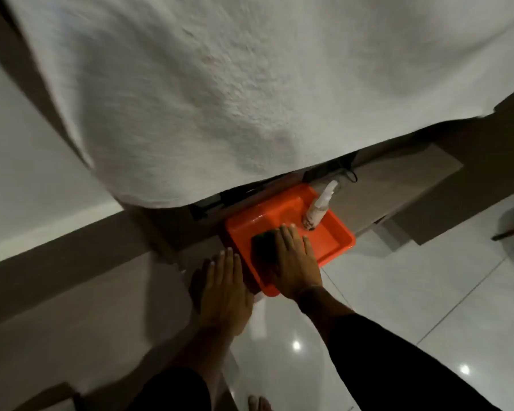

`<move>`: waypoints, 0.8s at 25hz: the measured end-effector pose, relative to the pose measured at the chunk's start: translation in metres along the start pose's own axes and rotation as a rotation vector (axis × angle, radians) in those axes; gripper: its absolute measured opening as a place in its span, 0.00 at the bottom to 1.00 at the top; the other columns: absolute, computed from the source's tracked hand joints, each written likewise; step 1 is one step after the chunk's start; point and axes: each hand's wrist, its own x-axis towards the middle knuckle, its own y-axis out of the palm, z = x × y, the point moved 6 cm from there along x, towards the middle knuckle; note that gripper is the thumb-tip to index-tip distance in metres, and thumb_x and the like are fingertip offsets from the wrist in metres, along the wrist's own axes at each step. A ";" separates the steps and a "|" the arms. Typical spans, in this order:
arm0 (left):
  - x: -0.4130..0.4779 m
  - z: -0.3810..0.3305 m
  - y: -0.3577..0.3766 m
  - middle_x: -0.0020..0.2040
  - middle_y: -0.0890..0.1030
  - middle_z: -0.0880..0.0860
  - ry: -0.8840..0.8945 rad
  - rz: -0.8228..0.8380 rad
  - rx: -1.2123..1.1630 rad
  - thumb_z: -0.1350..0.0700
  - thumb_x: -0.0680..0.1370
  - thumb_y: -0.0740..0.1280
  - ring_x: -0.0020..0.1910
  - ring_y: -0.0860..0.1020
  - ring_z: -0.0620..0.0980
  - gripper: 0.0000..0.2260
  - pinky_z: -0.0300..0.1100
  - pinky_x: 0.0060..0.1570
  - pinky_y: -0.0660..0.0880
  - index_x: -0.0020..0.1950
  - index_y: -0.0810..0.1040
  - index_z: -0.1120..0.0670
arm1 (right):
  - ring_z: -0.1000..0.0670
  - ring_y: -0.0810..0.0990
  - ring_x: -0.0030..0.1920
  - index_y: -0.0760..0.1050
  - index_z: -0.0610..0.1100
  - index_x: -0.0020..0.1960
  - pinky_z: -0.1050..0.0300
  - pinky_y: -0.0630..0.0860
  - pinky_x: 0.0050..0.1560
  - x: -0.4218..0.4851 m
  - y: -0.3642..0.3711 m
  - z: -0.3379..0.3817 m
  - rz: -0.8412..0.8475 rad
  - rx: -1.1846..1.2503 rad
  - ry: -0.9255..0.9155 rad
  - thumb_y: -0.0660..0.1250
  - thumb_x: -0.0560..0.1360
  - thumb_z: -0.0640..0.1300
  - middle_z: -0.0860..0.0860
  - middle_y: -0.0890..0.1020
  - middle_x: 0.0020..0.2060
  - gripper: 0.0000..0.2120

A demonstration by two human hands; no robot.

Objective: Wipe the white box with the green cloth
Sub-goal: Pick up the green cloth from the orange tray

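Note:
A dark green cloth [262, 247] lies in an orange tray [334, 237] on a low brown surface. My right hand [296, 262] lies flat on the cloth with its fingers spread, covering the cloth's right part. My left hand [223, 287] rests flat and open on the brown surface just left of the tray, holding nothing. A large white textured surface [220, 99] fills the upper view and hangs over the tray's far side. I cannot tell whether it is the white box.
A white spray bottle [316, 210] lies tilted in the tray's far right corner. Dark cables [349, 172] run behind the tray. The brown ledge [398, 185] extends to the right. Glossy white floor tiles [428, 292] lie below, with my bare foot [258, 403] at the bottom.

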 end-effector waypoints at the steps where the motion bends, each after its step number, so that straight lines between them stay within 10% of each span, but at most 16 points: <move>1: 0.013 0.002 0.016 0.78 0.66 0.67 -0.016 0.041 -0.013 0.44 0.76 0.56 0.78 0.66 0.66 0.36 0.63 0.78 0.62 0.78 0.66 0.66 | 0.40 0.48 0.80 0.47 0.44 0.81 0.36 0.48 0.78 0.018 0.010 -0.001 0.041 -0.034 -0.053 0.56 0.78 0.61 0.42 0.53 0.81 0.39; 12: 0.038 0.020 0.101 0.81 0.59 0.70 0.020 0.221 0.047 0.33 0.78 0.50 0.81 0.54 0.69 0.42 0.67 0.78 0.56 0.80 0.62 0.65 | 0.40 0.46 0.81 0.41 0.42 0.81 0.40 0.48 0.79 0.065 0.068 -0.011 0.215 -0.251 -0.196 0.44 0.80 0.58 0.40 0.49 0.81 0.35; 20: -0.009 0.023 -0.028 0.84 0.57 0.63 -0.104 0.086 -0.020 0.40 0.73 0.44 0.83 0.54 0.60 0.41 0.58 0.82 0.52 0.83 0.53 0.61 | 0.37 0.64 0.75 0.62 0.47 0.76 0.44 0.61 0.75 0.000 -0.022 0.023 -0.057 -0.041 -0.214 0.52 0.83 0.49 0.40 0.69 0.74 0.22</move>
